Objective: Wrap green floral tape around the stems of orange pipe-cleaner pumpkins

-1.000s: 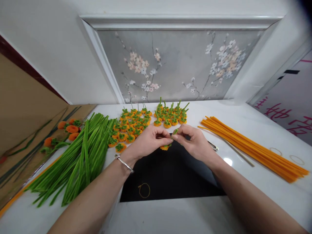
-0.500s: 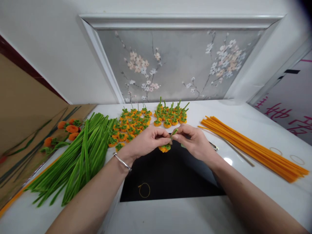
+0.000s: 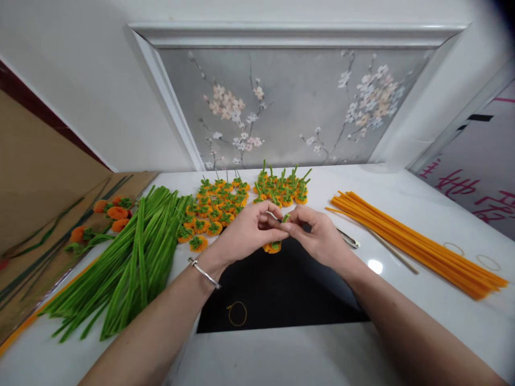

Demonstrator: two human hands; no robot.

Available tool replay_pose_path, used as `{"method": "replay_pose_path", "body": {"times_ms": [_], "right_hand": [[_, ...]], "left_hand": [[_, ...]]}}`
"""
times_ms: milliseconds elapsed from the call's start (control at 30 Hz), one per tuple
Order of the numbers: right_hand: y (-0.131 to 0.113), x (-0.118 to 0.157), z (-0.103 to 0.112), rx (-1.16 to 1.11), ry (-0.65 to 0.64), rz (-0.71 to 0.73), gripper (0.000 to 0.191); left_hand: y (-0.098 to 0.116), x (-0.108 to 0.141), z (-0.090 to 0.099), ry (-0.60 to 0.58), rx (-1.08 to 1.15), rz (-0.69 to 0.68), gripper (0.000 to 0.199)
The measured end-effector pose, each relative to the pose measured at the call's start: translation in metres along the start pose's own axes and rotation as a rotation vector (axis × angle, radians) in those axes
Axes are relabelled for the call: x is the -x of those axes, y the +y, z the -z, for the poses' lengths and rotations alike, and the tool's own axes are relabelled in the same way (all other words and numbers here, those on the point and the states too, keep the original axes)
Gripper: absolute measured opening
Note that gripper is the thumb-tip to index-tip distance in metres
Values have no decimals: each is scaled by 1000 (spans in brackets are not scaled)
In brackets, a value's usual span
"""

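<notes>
Above the black mat [image 3: 289,289], my left hand [image 3: 257,228] and my right hand [image 3: 311,233] meet with fingertips touching. Both pinch the green fuzzy stem [image 3: 286,218] of a small orange piece [image 3: 272,247], which hangs just beneath the fingers. Its upper part is hidden behind the fingertips. Behind my hands stand two groups of similar orange pieces with green tops, the left group [image 3: 215,214] with mostly short tops and the right group [image 3: 287,187] with upright green stems.
Green fuzzy stems [image 3: 140,257] lie in a pile at left, beside orange flowers [image 3: 118,213] on brown paper. At right are orange stems [image 3: 414,244], a thin stick [image 3: 394,251] and small scissors or tweezers [image 3: 349,238]. A thin ring [image 3: 237,314] lies on the mat.
My left fingers have shifted slightly right and up along the stem, and now overlap my right fingertips. Less of the stem and of the orange piece shows.
</notes>
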State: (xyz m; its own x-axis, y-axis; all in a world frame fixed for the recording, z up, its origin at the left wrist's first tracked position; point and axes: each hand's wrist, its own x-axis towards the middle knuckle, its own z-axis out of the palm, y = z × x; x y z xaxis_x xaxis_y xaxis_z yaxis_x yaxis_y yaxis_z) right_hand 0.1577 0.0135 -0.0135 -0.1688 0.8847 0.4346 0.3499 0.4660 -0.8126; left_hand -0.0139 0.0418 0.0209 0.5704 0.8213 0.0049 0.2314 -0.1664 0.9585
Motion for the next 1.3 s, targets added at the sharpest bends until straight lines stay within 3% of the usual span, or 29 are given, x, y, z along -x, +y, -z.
{"method": "replay_pose_path", "body": {"times_ms": [267,467,833,1300], "right_hand": [[-5,-2,4,-249,-196,-151,25],[-1,-2,3,-355,-177,-156,25],[-2,-2,9,-142,-64,22,14],[-4,0,8,-186,-60,9,10]], "left_hand": [[2,2,6,37,-23,20,33],[7,4,5,-24,-50,2,34],[8,4,7,-46,88,60,28],[5,7,16,-260,252,105,30]]}}
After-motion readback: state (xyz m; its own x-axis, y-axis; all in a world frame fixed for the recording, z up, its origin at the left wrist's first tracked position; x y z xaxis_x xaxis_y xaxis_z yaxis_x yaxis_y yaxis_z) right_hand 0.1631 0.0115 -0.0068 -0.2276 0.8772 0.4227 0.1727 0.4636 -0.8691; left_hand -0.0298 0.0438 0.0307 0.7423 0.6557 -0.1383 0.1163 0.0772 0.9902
